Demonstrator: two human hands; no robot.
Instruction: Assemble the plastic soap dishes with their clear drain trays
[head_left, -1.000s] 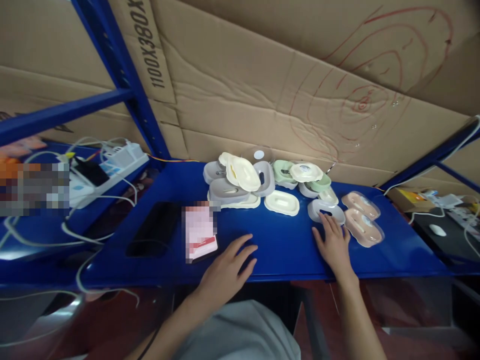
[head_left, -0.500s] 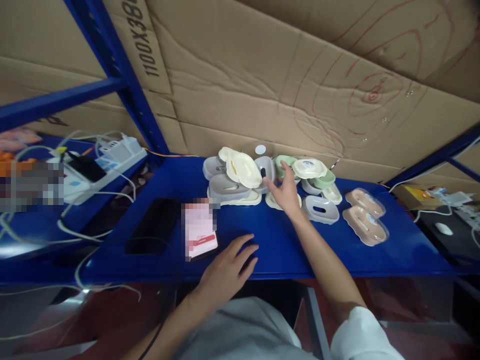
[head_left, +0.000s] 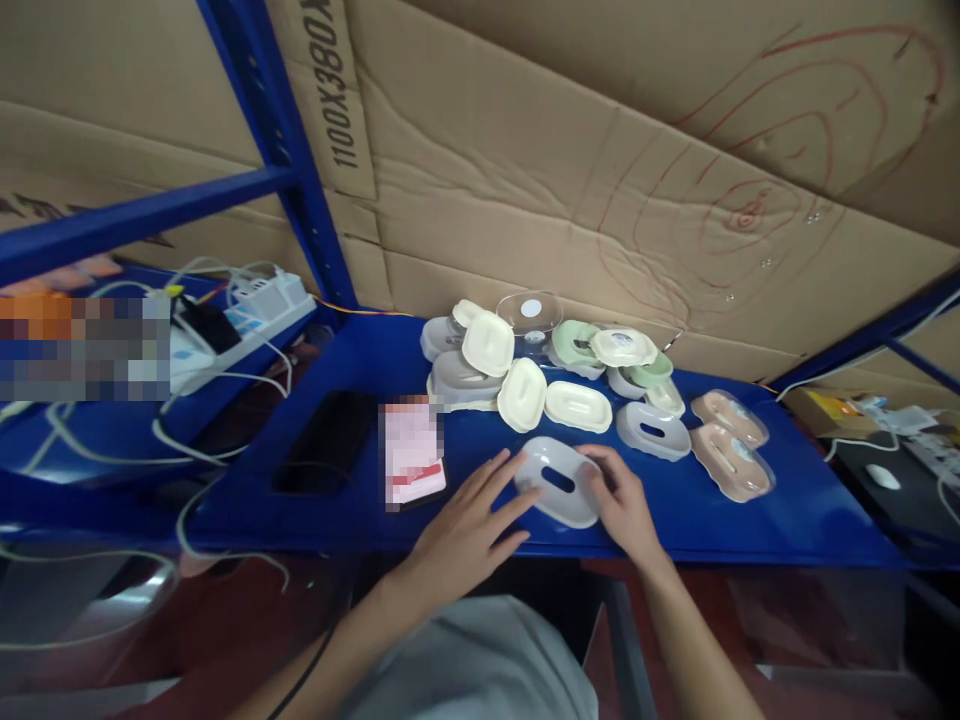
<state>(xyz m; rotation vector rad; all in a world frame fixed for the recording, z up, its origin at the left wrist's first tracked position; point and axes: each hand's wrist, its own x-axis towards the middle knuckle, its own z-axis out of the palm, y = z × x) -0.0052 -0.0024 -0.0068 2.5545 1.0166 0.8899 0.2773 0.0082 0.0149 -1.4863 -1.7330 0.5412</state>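
Note:
A grey oval soap dish with a slot in its bottom lies near the front of the blue table, between my hands. My right hand is closed on its right rim. My left hand is open, fingers spread, with its fingertips at the dish's left edge; whether they press on it I cannot tell. Just behind lie a cream dish piece and a second cream piece leaning on the pile. Another slotted grey dish sits to the right.
Several grey, cream and green dish parts, with a clear lid, are heaped at the back. Pinkish-beige boxes with clear covers stand right. A phone and black object lie left. Cardboard walls the back; a power strip is left.
My right hand has come back from the pile toward me with the grey soap dish. The cream pieces there have shifted. My left hand now meets the dish's left side.

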